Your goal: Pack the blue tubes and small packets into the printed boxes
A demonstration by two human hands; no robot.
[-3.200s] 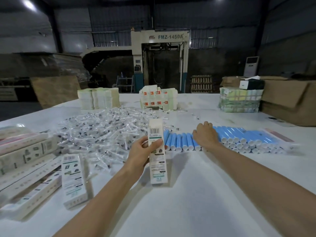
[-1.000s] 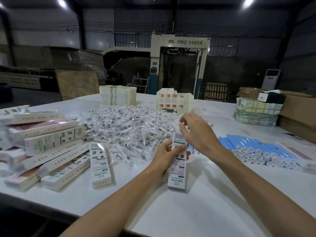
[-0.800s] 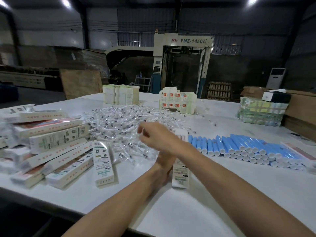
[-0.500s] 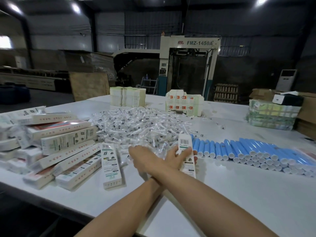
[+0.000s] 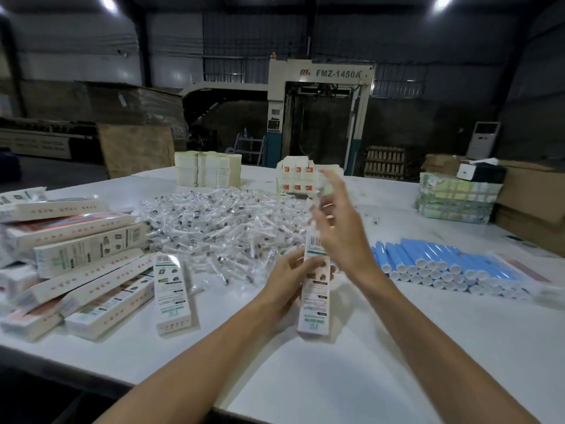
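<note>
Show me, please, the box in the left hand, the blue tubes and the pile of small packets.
box [image 5: 315, 304]: head view, lower printed front.
blue tubes [image 5: 443, 259]: head view, blue body, mid row.
pile of small packets [image 5: 220, 228]: head view, middle of the heap.

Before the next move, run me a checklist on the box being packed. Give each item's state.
1. Left hand has a grip on the printed box: ok, fingers curled round it, box upright.
2. Top flap of the box open: cannot tell, the right hand is in front of it.
3. Right hand carries a packet: cannot tell, motion blur.
4. Blue tube already inside the box: cannot tell.
5. Packet pile close by: ok, just behind the box.
6. Blue tubes in supply: ok, rows lie to the right of the box.
</note>
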